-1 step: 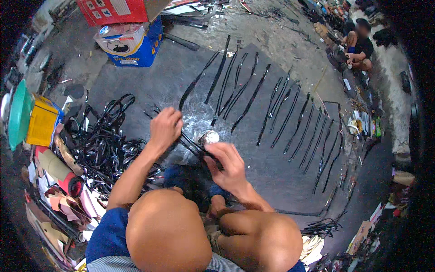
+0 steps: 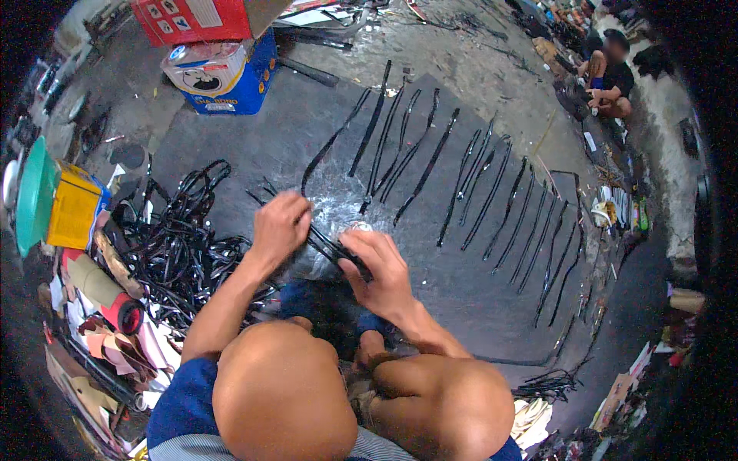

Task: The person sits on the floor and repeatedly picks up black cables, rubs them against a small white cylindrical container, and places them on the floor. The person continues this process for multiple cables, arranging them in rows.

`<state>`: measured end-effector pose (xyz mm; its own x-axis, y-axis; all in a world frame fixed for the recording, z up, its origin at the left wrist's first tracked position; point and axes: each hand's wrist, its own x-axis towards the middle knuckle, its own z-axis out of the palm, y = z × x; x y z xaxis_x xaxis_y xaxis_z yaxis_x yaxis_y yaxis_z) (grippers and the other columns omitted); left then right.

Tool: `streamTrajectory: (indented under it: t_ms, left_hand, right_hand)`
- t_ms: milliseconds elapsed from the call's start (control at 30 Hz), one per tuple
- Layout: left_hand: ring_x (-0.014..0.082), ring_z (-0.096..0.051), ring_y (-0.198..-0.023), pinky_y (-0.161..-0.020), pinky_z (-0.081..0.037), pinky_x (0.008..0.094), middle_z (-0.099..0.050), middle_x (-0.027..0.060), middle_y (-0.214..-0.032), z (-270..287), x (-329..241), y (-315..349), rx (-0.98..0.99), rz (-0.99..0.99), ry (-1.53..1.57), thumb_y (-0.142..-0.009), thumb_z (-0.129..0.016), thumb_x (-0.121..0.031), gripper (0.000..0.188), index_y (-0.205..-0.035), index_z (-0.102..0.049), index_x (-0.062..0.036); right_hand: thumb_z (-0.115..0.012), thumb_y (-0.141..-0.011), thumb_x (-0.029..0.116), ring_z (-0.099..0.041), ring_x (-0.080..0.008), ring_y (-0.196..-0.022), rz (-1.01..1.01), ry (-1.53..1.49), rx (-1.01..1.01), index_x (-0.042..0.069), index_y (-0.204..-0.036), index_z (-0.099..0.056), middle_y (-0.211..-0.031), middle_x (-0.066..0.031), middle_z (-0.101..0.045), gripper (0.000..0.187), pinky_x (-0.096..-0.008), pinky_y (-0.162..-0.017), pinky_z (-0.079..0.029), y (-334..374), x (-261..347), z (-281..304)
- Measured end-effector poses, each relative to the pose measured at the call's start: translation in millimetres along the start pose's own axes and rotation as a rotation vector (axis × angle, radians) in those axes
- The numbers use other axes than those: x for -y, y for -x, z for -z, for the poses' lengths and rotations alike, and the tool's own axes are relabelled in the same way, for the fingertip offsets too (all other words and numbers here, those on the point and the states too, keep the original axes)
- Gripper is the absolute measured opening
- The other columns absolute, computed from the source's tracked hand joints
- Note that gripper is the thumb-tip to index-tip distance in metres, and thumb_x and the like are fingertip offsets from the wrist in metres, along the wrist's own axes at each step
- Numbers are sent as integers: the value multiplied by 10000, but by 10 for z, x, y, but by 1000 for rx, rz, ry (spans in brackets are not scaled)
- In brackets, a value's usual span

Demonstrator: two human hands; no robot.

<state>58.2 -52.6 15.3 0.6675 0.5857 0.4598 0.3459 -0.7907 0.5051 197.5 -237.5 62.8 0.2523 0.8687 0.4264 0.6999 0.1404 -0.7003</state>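
My left hand [image 2: 281, 223] is closed on several thin black strips [image 2: 323, 244], whose far ends stick out past its knuckles. The same strips run across to my right hand [image 2: 382, 270], where thumb and fingers pinch them. Just beyond the right fingers a small white-topped round object [image 2: 358, 226] is mostly covered. On the dark mat [image 2: 338, 115], one long black strip [image 2: 329, 152] lies with its near end close to my left fingers. Further strips [image 2: 427, 167] lie side by side in a slanting row to the right.
A tangled heap of black strips [image 2: 181, 238] lies left of my hands. Beyond it stand a blue tin [image 2: 231, 84] and a red box [image 2: 192, 19]. A yellow tin [image 2: 75, 203] with a green basin [image 2: 34, 196] stands far left, above scraps [image 2: 115, 346]. Another person [image 2: 611, 81] crouches far right.
My right hand has shifted slightly left, covering more of the white-topped object. The left hand has dropped a little nearer to me. Both keep their grip on the strips.
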Motion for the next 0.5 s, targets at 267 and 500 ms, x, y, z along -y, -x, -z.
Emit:
streamTrajectory:
  t_ms: [267, 500]
  left_hand:
    - [199, -681, -715, -660, -535, 313, -692, 99, -801, 101, 197, 323, -229, 496, 200, -823, -670, -26, 88, -896, -717, -27]
    - [348, -661, -888, -767, -522, 468, -662, 134, -943, -642, 806, 536, 129, 622, 29, -738, -854, -372, 471, -971, -623, -34]
  right_hand:
    - [-678, -828, -7, -667, -315, -1018, -220, -187, -35, 28, -1188, -662, -1140, -163, -653, 362, -376, -889, -550, -313, -189, -495]
    - [-668, -892, -10, -658, -147, -775, -428, -236, -123, 27, -1103, -691, -993, -90, -674, 215, -242, -637, -508, -42, -252, -439]
